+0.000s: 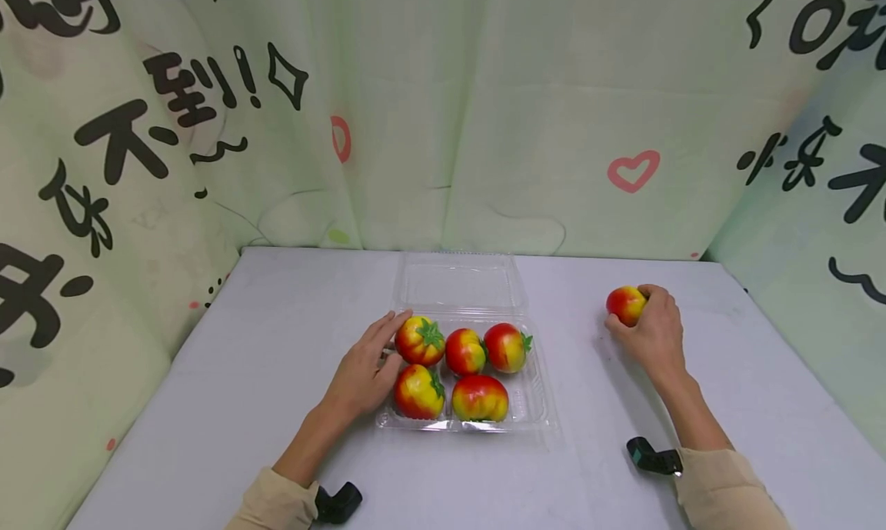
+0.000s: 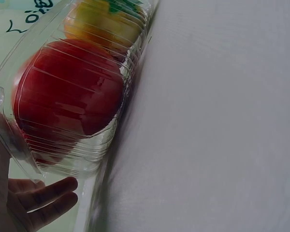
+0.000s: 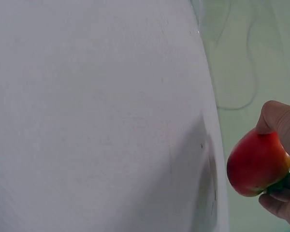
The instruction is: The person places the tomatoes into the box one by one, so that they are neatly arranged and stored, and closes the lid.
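My right hand point(image 1: 654, 334) grips a red-and-yellow tomato point(image 1: 625, 305) over the right part of the table. In the right wrist view, thumb and fingers hold this tomato point(image 3: 256, 164), its green calyx turned towards the fingers. A clear plastic clamshell box point(image 1: 533, 407) stands mid-table with its lid point(image 1: 460, 280) laid back. Several similar tomatoes point(image 1: 480, 398) sit in it, some with green calyxes showing. My left hand point(image 1: 367, 368) rests against the box's left side, fingers extended. In the left wrist view its fingers point(image 2: 50, 193) lie beside the ribbed box wall, holding no tomato.
A white-covered table point(image 1: 277, 315) lies under everything. Pale green curtains point(image 1: 554, 115) with black lettering and hearts hang behind it and at both sides. Black wrist cameras point(image 1: 338, 503) are strapped at both sleeves.
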Tool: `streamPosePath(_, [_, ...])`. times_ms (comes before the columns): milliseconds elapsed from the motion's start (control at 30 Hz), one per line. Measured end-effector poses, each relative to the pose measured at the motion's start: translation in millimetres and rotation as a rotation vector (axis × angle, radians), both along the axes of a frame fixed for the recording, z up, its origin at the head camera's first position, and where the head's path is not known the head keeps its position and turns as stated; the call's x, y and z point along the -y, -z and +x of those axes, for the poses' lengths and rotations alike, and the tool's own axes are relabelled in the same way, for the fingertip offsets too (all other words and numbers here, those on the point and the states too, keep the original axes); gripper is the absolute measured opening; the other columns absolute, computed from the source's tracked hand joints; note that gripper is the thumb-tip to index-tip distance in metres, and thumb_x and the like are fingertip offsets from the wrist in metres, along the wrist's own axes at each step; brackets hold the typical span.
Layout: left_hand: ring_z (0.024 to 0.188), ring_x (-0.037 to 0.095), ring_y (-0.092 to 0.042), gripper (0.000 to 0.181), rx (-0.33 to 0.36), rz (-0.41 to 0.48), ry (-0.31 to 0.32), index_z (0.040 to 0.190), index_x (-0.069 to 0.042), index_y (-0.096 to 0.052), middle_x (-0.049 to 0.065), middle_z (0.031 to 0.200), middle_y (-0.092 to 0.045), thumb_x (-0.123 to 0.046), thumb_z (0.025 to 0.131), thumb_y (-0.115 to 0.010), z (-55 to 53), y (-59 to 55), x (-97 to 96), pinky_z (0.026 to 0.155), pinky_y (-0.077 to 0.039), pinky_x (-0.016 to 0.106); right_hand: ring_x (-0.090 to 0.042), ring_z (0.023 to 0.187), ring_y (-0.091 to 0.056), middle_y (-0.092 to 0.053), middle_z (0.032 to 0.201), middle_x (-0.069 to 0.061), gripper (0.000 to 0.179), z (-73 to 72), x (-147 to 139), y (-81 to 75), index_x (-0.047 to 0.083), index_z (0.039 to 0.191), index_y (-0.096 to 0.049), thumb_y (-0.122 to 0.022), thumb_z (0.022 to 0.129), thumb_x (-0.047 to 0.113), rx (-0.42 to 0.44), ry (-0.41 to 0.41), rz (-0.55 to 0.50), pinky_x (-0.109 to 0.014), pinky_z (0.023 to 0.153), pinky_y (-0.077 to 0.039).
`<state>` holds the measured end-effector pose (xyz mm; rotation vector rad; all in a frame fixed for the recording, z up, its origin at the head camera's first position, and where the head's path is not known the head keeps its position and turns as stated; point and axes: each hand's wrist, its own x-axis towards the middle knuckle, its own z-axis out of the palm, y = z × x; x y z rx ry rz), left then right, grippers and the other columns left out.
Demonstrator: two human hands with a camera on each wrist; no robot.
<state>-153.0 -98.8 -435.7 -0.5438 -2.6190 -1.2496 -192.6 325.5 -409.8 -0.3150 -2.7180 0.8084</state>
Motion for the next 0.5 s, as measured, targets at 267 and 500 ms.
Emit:
streamPosePath(267, [0.125,0.036,-0.063,0.059,0.007,-0.002,-0.001,0.151,-0.018,-0.051,0.019,0.154,-0.048,-0.010,0.093,-0.053,0.3,-0.3,0.1,0.098,-0.055,0.054,-0.050,0.125,-0.043,-0.043,0.137,-0.035,0.074,15.1,14.5,-7.9,-0.011,0.143,-0.033,-0.074,0.085,0.010,-0.064,-0.044,-0.023,-0.069,0.104,-0.043])
streamPosePath(500, [0.109,0.034,-0.071,0.059,0.016,-0.003,0.001,0.152,-0.019,-0.051,0.019,0.155,-0.046,-0.012,0.094,-0.052,0.4,-0.3,0.0,0.095,-0.057,0.052,-0.049,0.122,-0.046,-0.044,0.136,-0.034,0.074,27.6,28.9,-15.7,-0.011,0.142,-0.035,-0.075,0.083,0.009,-0.083,-0.077,-0.020,-0.069,0.100,-0.047])
